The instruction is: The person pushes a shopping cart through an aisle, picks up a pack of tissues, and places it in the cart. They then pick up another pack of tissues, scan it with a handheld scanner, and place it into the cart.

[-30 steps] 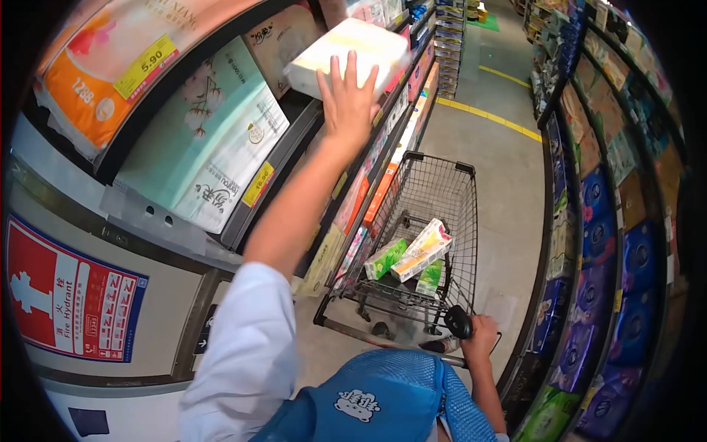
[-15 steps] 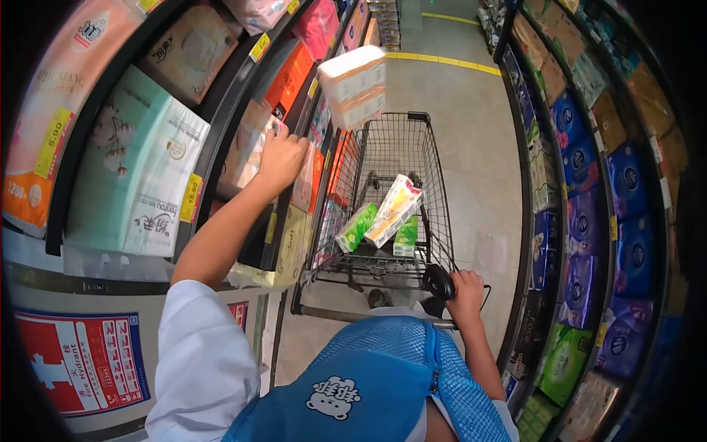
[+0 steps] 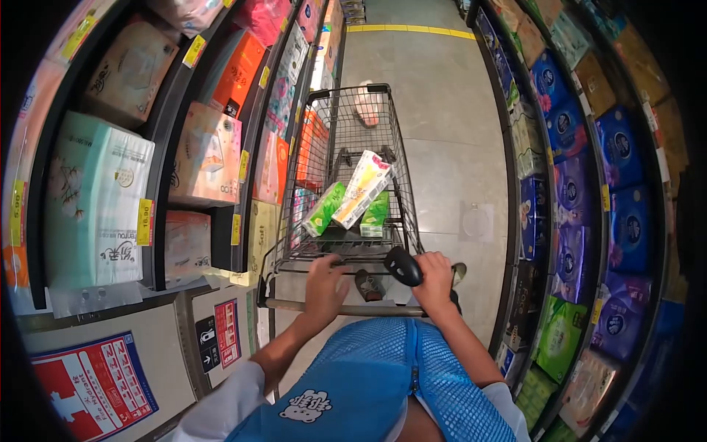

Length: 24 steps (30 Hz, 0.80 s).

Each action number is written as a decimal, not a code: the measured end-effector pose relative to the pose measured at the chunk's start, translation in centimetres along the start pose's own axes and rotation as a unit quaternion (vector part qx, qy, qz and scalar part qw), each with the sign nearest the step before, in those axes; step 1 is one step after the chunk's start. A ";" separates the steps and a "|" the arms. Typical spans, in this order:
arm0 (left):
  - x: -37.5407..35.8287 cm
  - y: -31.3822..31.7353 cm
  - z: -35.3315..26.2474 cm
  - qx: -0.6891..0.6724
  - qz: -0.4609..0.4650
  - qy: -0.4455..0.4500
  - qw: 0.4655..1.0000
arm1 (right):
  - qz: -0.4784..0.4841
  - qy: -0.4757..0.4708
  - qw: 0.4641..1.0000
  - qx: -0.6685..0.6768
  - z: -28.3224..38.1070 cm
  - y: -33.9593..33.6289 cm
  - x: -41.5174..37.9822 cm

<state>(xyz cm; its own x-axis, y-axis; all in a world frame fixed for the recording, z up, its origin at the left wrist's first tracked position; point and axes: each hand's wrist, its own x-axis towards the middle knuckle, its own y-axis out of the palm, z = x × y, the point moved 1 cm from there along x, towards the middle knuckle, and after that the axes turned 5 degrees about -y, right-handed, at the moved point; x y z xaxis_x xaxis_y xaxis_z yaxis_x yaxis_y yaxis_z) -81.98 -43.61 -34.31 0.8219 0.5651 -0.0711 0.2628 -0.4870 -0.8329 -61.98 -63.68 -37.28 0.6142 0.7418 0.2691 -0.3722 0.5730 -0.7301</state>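
My left hand [image 3: 326,287] is empty, fingers apart and slightly bent, just above the left part of the cart's handlebar [image 3: 346,308]. My right hand [image 3: 435,280] is closed around a black, rounded, scanner-like device [image 3: 403,266] at the right end of the handlebar. Ahead of both hands is the black wire shopping cart [image 3: 314,94]. In it lie a white and yellow tissue pack [image 3: 364,190], slanted, and two green packs, one at the left [image 3: 325,209] and one at the right [image 3: 375,214]. A blurred pinkish-white pack [image 3: 367,107] shows at the cart's far end.
Shelves of tissue packs line both sides: a mint-and-white pack [image 3: 99,199] and a peach pack [image 3: 205,155] on the left, purple and blue packs [image 3: 618,221] on the right. A fire hydrant sign [image 3: 96,390] is at lower left. A yellow floor line [image 3: 412,30] crosses ahead.
The pinkish-white pack, in mid-air over the cart before, has dropped to its far end. My left hand has come back from the left shelf to the handlebar. The view has shifted.
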 end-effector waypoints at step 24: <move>-1.6 5.1 1.3 0.182 -0.218 -0.259 0.923 | -0.093 0.290 0.944 0.128 -29.3 -23.9 -3.3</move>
<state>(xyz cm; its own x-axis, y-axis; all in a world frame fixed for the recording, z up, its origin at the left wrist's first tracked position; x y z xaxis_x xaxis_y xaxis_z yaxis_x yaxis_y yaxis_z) -82.67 -46.12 -39.17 0.3013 0.9431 0.1408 0.2467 0.0656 -0.9669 -34.77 -90.04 -39.14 0.9354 0.3474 -0.0661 -0.3311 0.7947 -0.5087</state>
